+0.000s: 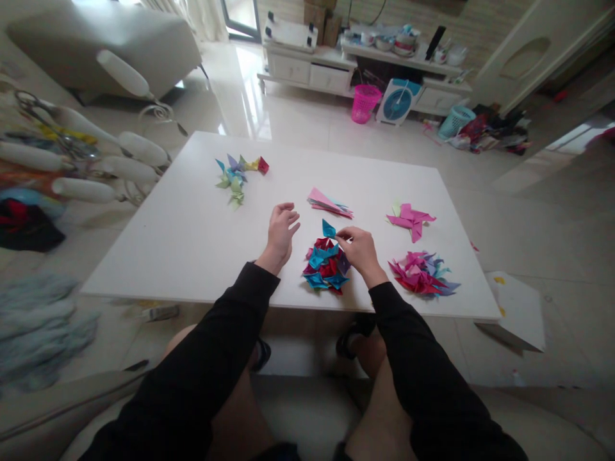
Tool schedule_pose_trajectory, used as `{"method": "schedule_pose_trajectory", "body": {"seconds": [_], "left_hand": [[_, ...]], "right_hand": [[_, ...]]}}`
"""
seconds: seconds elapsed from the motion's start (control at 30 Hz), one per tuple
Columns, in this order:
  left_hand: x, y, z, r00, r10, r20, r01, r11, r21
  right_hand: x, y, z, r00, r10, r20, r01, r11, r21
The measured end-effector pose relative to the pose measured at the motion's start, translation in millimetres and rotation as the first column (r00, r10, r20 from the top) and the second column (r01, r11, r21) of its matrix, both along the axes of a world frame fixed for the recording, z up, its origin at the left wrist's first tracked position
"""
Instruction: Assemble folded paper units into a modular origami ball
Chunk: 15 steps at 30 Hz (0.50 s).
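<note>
My right hand (359,251) pinches a small teal folded paper piece (328,228) just above a pile of blue, red and purple folded paper pieces (325,266) near the front edge of the white table (192,218). Left of that pile, my left hand (281,232) hovers with its fingers loosely curled and apart, holding nothing. A small stack of pink folded sheets (327,202) lies just beyond both hands.
A pink and purple pile of folded pieces (423,273) sits at the front right, with pink pinwheel shapes (411,219) behind it. A chain of green, blue, yellow and red pieces (237,174) lies at the far left. A pink basket (364,102) and fan (398,101) stand on the floor.
</note>
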State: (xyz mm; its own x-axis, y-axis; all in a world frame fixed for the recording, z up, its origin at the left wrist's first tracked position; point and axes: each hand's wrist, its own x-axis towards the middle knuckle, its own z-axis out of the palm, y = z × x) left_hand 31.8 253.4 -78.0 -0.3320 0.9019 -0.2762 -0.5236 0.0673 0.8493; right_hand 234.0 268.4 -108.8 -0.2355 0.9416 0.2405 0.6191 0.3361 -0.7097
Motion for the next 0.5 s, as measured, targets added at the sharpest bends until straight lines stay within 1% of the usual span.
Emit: {"method": "schedule_pose_trajectory", "body": {"seconds": [0.1,0.23,0.33,0.5], "left_hand": [[-5.4,-0.5,0.4,1.0,-0.029,-0.001,0.029,1.0,0.006],[-5.4,-3.8,-1.0,0.999,-0.049,0.004,0.049,0.999,-0.015],[-5.6,-5.0,-0.9,0.999,-0.045,0.006,0.045,0.999,-0.018],[-7.8,-5.5,1.8,0.998,-0.056,0.015,0.057,0.998,-0.011]], "right_hand": [[8.2,1.8,-8.2,0.991,0.008,0.136,-0.008,1.0,0.004],[4.6,-1.9,-11.0,0.966,0.041,0.254,-0.047,0.999,0.018],[0.3,-3.0,-10.7,0.954,0.04,0.298,-0.047,0.999,0.014],[-2.7,-3.3,-13.4,0.947,0.034,0.319,-0.039,0.999,0.007]]}}
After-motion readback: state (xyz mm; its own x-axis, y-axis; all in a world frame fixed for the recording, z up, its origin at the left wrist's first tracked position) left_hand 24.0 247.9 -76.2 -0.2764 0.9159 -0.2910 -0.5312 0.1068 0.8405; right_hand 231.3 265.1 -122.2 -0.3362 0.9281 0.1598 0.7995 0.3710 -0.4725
